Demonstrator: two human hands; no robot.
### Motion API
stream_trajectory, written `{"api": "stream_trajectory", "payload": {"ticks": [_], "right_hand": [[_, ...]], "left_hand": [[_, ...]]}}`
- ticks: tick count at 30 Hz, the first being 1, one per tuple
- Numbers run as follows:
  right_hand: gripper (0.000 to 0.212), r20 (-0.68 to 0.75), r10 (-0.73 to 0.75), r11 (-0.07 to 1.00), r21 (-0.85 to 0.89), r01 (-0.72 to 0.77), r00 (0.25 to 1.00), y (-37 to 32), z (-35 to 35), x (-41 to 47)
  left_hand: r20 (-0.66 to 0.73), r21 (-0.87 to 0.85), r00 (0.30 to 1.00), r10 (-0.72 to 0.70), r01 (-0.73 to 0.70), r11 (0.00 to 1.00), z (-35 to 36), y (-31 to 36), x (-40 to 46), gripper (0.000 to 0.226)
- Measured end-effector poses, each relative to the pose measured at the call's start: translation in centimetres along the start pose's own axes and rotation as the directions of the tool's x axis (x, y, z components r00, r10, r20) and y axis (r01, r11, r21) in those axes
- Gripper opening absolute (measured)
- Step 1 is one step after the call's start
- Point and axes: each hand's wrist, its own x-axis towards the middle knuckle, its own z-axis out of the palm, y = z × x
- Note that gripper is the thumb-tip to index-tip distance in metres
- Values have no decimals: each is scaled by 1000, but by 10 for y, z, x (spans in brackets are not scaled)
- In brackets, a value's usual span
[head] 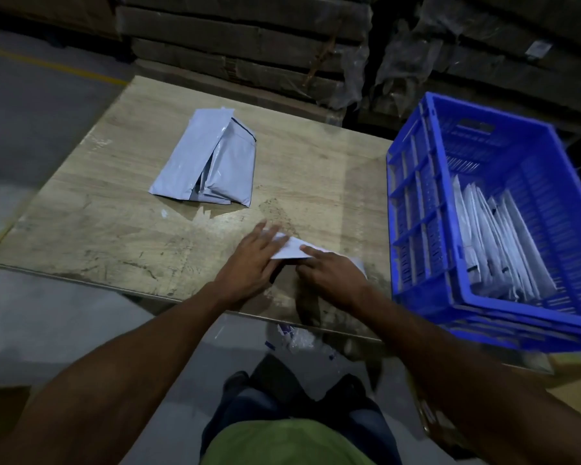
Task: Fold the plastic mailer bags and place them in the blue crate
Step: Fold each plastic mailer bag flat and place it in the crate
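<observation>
A white plastic mailer bag (291, 250) lies partly folded on the wooden table (114, 213) near its front edge. My left hand (250, 263) presses flat on the bag's left part with straight fingers. My right hand (332, 273) rests on its right part, with the index finger stretched along the fold. A stack of unfolded white mailer bags (208, 159) lies farther back on the table. The blue crate (416, 203) stands at the table's right edge and holds several folded bags (497, 243) standing on edge.
Wrapped cardboard stacks (249, 45) rise behind the table. Scraps of plastic (296, 337) lie on the floor under the table's front edge, by my legs. A grey floor with a yellow line (47, 63) stretches to the left.
</observation>
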Motion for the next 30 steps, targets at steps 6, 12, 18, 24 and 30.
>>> {"api": "stream_trajectory", "payload": {"ticks": [6,12,18,24,30], "right_hand": [[26,-201,180,979,127,-156,963,43,-62,-14],[31,-439,424,902,283,-326,792,105,-143,-52],[29,-495,630,776,441,-451,599,158,-176,-126],[24,-546,636,767,366,-527,545,213,-169,-194],[32,-254,700,707,121,-696,667,274,-137,-237]], "left_hand": [[-70,-58,987,-144,140,988,16,24,-3,94],[70,81,986,-152,146,986,61,72,35,73],[230,228,970,-81,27,973,100,106,65,56],[202,230,978,-52,5,973,115,127,84,62],[213,245,970,-119,65,967,133,156,108,68]]}}
